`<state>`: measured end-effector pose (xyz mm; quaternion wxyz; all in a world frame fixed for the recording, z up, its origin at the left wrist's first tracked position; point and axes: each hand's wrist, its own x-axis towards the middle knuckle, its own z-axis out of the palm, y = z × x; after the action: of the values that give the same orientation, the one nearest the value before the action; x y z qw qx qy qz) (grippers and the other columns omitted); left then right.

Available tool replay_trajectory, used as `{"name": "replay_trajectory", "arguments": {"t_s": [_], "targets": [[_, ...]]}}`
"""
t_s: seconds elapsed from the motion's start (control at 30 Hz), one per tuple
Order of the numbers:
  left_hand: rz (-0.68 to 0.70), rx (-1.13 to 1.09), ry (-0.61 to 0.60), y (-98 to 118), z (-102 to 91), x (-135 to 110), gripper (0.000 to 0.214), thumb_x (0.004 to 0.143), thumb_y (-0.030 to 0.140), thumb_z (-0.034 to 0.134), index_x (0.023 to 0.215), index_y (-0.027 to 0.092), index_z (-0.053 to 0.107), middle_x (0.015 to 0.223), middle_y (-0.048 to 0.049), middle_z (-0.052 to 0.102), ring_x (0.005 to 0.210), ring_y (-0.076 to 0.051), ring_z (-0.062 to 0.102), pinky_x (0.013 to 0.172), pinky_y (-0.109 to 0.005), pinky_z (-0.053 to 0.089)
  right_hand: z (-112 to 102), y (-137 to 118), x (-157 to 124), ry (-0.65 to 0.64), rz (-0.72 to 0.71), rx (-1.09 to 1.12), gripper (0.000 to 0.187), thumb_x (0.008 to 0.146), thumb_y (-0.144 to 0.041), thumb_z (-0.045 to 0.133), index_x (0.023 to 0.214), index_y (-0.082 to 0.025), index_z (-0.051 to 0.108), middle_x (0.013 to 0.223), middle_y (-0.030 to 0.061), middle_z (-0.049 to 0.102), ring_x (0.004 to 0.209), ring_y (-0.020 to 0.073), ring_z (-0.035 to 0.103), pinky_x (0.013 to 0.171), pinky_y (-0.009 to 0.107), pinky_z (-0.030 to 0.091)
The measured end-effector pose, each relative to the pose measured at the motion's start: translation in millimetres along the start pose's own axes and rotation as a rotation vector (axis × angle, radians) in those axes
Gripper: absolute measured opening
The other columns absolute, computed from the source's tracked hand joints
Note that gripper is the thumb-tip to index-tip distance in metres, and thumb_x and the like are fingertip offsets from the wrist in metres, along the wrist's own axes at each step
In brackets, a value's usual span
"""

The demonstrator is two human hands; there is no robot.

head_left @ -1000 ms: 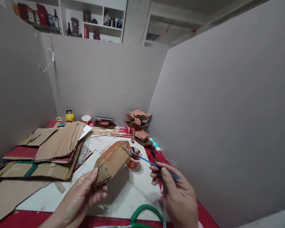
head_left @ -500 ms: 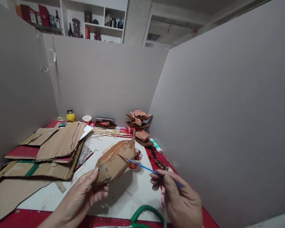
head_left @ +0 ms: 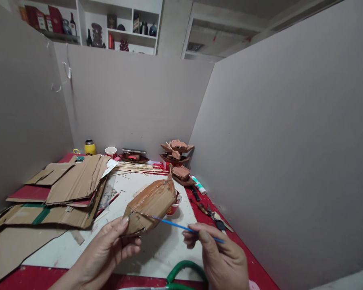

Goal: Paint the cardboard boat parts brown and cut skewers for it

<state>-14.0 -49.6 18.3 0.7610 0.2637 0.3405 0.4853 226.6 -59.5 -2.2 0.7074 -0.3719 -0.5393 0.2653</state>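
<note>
Two bare hands are busy low in the middle of the frame, as I see it from here. The left hand (head_left: 115, 239) pinches the near end of a small cardboard boat hull (head_left: 154, 203) between thumb and fingers, holding it tilted above the white board (head_left: 160, 257), its far end aimed toward the upper right. The right hand (head_left: 216, 249) grips a slim blue paintbrush (head_left: 181, 226) much like a pen, with the bristles at the hull's near end – touching it, as far as I can tell.

By my reckoning the colouring is only partly done. Shiny reddish-brown covers most of the long side facing the upper left and reaches the far tip, while the broad flat panel is mostly plain tan, and so is the blunt near end. Those are what's left without colour; the side turned away I can't see.

Just behind the hull, partly hidden by it, stands a red-and-white paint cup (head_left: 174, 207). Right of centre, farther back, sit two stacked model boats (head_left: 179, 145), brown all over where they show. Wooden sticks (head_left: 139, 167) lie near the centre, cardboard sheets (head_left: 75, 181) fill the left, and green-handled scissors (head_left: 189, 264) rest at the bottom edge
</note>
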Motion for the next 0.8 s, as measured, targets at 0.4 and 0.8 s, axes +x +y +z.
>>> {"name": "replay_trajectory", "arguments": {"t_s": [0.4, 0.8], "targets": [[0.001, -0.002, 0.012, -1, -0.9, 2, 0.031, 0.071, 0.036, 0.089, 0.094, 0.016, 0.081, 0.089, -0.0068, 0.078, 0.073, -0.016, 0.072, 0.068, -0.027, 0.062, -3, -1, 0, 0.019, -0.031, -0.044, 0.014, 0.089, -0.037, 0.075, 0.089, -0.026, 0.083, 0.067, 0.0036, 0.079, 0.055, 0.0147, 0.073, 0.054, 0.020, 0.062], [-0.011, -0.001, 0.009, 1, 1.1, 1, 0.033, 0.069, 0.036, 0.090, 0.093, 0.016, 0.080, 0.089, -0.0077, 0.078, 0.074, -0.017, 0.071, 0.069, -0.028, 0.061, -15, 6, 10, 0.308, 0.018, -0.223, 0.032, 0.083, -0.050, 0.078, 0.082, -0.018, 0.082, 0.063, 0.0065, 0.077, 0.054, 0.0176, 0.072, 0.054, 0.025, 0.060]]}}
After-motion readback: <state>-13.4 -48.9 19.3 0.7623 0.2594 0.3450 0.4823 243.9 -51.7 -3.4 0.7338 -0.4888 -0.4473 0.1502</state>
